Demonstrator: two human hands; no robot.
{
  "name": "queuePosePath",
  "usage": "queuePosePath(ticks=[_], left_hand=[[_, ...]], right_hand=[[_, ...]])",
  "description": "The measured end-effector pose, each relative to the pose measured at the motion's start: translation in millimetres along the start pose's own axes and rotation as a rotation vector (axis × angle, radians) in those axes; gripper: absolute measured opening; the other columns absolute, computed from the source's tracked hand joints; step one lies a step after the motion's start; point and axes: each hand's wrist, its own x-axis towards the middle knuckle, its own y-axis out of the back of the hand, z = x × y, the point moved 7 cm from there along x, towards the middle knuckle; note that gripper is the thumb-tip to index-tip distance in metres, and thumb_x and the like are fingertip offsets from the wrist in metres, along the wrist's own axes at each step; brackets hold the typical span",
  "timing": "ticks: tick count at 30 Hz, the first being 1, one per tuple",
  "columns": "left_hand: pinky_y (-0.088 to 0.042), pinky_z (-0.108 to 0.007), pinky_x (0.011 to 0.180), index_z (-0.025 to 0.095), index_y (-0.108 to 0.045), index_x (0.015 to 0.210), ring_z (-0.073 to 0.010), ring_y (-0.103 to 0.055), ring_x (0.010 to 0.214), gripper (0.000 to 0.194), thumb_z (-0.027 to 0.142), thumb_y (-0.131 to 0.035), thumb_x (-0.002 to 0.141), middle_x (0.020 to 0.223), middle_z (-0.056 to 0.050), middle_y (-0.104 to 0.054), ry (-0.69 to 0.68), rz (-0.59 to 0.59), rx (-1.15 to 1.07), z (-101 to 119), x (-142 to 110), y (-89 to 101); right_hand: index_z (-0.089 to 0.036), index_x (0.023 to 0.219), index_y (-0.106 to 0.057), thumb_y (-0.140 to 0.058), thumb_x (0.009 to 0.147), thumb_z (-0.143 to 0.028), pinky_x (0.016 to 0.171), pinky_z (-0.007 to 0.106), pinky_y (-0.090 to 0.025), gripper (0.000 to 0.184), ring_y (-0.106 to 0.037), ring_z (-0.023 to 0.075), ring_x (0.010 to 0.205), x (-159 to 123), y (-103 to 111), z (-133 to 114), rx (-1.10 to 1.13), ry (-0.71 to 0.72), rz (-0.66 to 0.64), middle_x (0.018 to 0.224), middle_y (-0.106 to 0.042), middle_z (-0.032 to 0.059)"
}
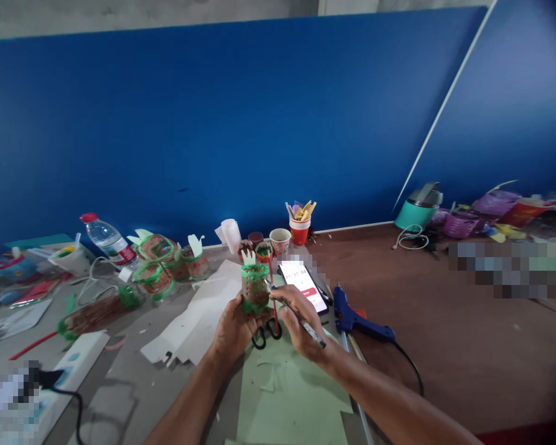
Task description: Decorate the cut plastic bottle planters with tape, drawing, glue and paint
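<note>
My left hand is wrapped round the lower part of a small brown jar with green trim at its rim and base. White finger-like paper points rise at the jar's back rim. In my right hand is a pen, its tip close to the jar's right side; I cannot tell whether it touches. Beneath the hands lie black-handled scissors and a pale green paper sheet. A phone with a timer lies beyond my right hand.
A blue glue gun with a black cord lies at right. Similar brown-green jars, a water bottle and white paper are at left. Paper cups stand near the blue partition. A power strip lies front left.
</note>
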Motion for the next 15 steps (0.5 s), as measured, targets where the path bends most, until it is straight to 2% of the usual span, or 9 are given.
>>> queuePosePath(ticks=[5, 15], left_hand=[[-0.050, -0.045, 0.090, 0.016, -0.071, 0.096, -0.0256, -0.071, 0.083, 0.027, 0.036, -0.065, 0.081, 0.095, -0.009, -0.077, 0.010, -0.005, 0.012, -0.8, -0.1, 0.9], [-0.051, -0.044, 0.089, 0.016, -0.071, 0.099, -0.0255, -0.070, 0.086, 0.027, 0.036, -0.065, 0.082, 0.099, -0.009, -0.076, -0.007, -0.027, 0.017, 0.6, -0.9, -1.6]], right_hand=[[-0.023, 0.120, -0.060, -0.045, 0.098, -0.033, 0.087, 0.037, -0.051, 0.029, -0.060, 0.0229, 0.103, 1.6, 0.7, -1.7, 0.008, 0.006, 0.003, 0.111, -0.061, 0.0111], [-0.023, 0.116, -0.061, -0.044, 0.098, -0.035, 0.084, 0.037, -0.052, 0.027, -0.061, 0.0221, 0.099, 5.3, 1.3, -6.0, -0.021, 0.025, -0.003, 0.106, -0.063, 0.0098]])
